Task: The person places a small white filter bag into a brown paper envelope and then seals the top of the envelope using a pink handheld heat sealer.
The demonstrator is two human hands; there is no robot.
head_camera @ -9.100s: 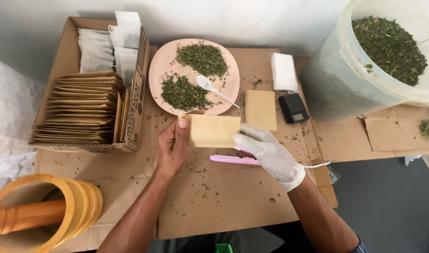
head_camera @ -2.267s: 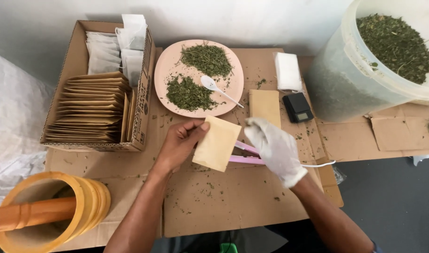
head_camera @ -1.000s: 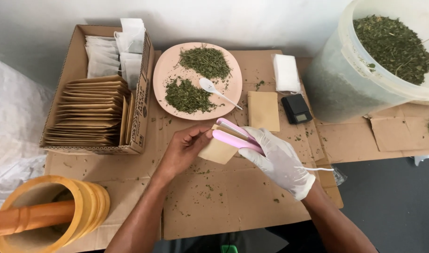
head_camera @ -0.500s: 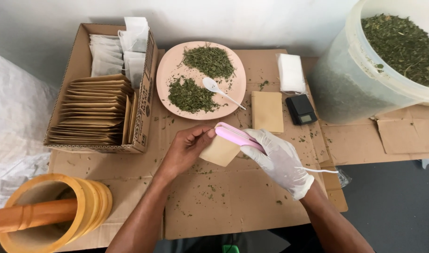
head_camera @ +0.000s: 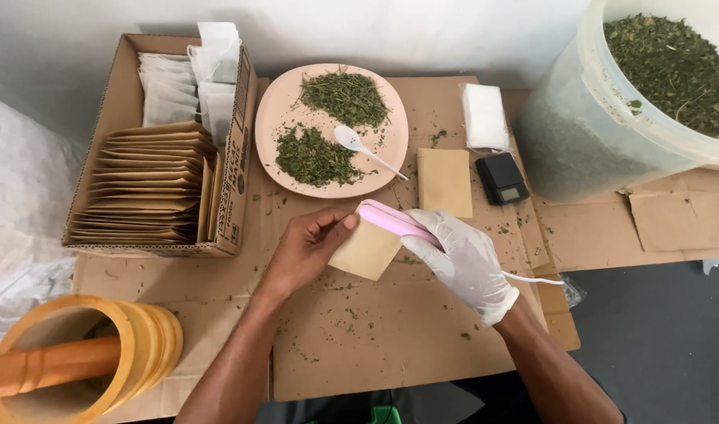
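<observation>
Cardboard-covered table (head_camera: 422, 345): left hand (head_camera: 308, 251) pinches kraft pouch (head_camera: 367, 250); gloved right hand (head_camera: 465, 263) clamps pink sealer (head_camera: 395, 220) on edge.

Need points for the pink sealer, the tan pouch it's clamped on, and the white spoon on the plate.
pink sealer (head_camera: 392, 221), head view, on the upper arm of its body.
tan pouch (head_camera: 367, 253), head view, middle of its flat face.
white spoon (head_camera: 348, 138), head view, on its bowl.

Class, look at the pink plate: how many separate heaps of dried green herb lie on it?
2. One heap lies at the far side of the pink plate; the other heap lies nearer the person, left of the white spoon. Loose crumbs lie scattered besides.
</observation>
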